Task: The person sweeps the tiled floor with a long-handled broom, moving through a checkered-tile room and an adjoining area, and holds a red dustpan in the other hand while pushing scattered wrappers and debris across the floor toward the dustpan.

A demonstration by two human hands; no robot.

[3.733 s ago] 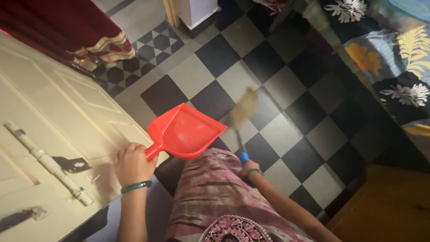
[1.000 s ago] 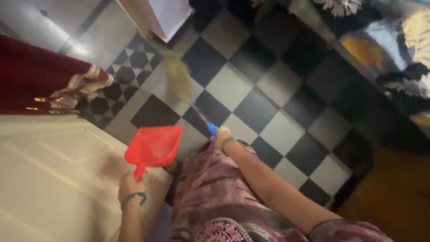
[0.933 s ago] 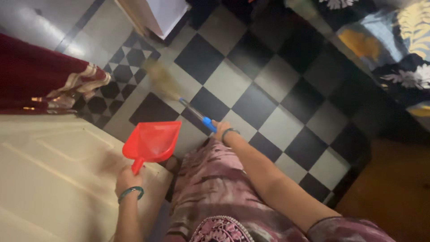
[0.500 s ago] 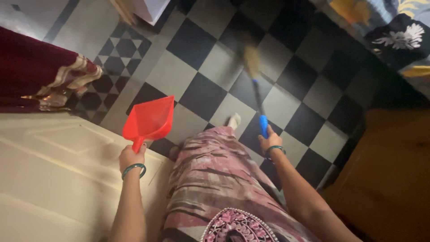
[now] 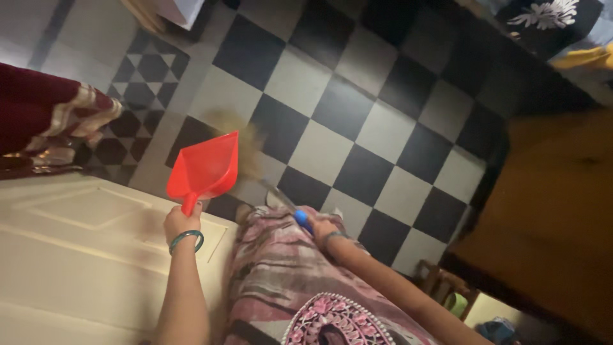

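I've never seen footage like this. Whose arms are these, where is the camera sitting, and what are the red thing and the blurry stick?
There is no machine here: the camera sits on a person's head and looks down, so you see that person's own arms and patterned pink clothing.

The left hand, with a green bangle at the wrist, holds a red plastic dustpan by its handle, raised above the floor.

The right hand has its grip on the blue-ended handle of a broom; the straw-coloured brush end is blurred, just beside the dustpan's mouth.

Below is a black-and-white chequered floor. A pale panelled door is at the left, with a dark red cloth above it.
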